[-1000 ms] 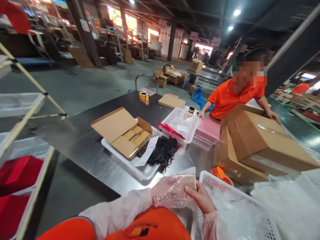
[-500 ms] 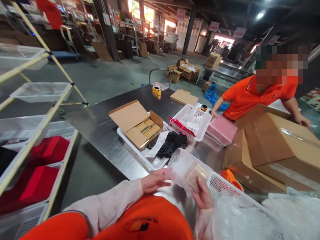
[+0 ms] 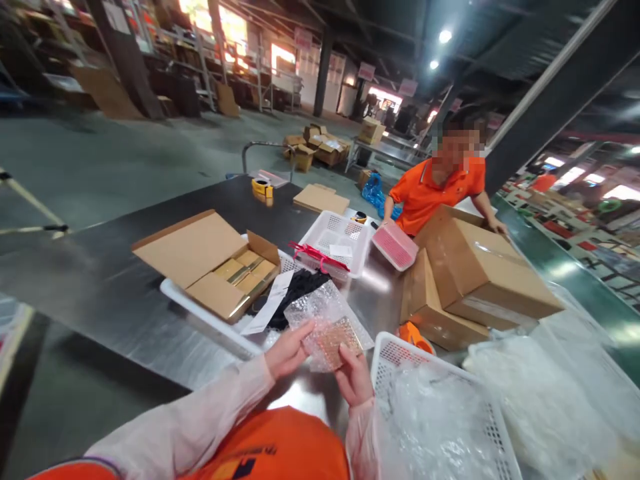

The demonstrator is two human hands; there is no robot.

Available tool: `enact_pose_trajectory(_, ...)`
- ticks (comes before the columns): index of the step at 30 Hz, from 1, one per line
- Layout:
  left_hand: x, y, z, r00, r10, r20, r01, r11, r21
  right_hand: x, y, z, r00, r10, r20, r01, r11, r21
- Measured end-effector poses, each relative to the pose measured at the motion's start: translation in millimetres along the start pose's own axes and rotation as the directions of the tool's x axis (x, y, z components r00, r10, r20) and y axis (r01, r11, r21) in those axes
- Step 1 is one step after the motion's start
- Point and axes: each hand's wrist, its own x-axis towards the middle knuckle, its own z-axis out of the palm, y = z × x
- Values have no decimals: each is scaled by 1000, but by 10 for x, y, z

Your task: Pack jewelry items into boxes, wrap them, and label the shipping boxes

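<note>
Left hand pinches the bubble wrap edge, fingers curled; right hand grips the small gold box inside, above the steel table.

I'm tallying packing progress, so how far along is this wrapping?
In hand: the left hand and right hand hold a small flat tan item partly inside a bubble wrap sheet; one face is uncovered, so wrapping is not finished. Left: similar tan pieces sit unwrapped in the open cardboard box. Done: whether the white basket of clear wrap holds finished pieces cannot be told.
</note>
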Motion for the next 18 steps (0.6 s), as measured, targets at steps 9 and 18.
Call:
enact_pose_trajectory(9, -9, -56, -70, 996, -85, -17, 85, 995, 43, -62, 86, -52, 1000, 19, 3, -19, 999, 40)
enact_pose_trajectory(18, -15, 10, -37, 981, -139, -137, 143, 989, 20, -3, 156, -204, 989, 135, -65, -125, 981, 148)
